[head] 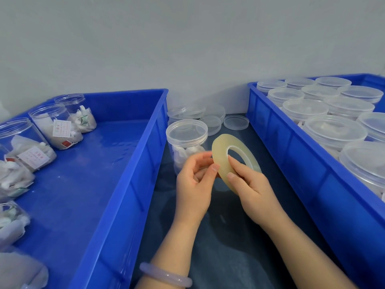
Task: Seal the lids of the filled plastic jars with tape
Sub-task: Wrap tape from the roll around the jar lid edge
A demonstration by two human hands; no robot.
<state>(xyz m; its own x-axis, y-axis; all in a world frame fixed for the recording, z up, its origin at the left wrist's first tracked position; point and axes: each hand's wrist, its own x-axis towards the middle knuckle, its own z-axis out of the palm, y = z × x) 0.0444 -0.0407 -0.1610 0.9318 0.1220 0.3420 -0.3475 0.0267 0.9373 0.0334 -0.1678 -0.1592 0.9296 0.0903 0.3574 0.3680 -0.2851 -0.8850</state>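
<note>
A thin, wide roll of clear yellowish tape (221, 151) is held up over the dark table between two blue crates. My right hand (253, 190) grips the roll, with a finger through its hole and the thumb on its face. My left hand (194, 182) pinches at the roll's left edge with thumb and curled fingers. Just behind my hands stands a clear plastic jar (184, 142) with its lid on, filled with white packets.
The left blue crate (125, 184) holds several open, lidless jars (52, 124) of packets along its left side. The right blue crate (291, 147) is packed with lidded jars (333, 130). Loose clear lids (236, 122) lie by the wall.
</note>
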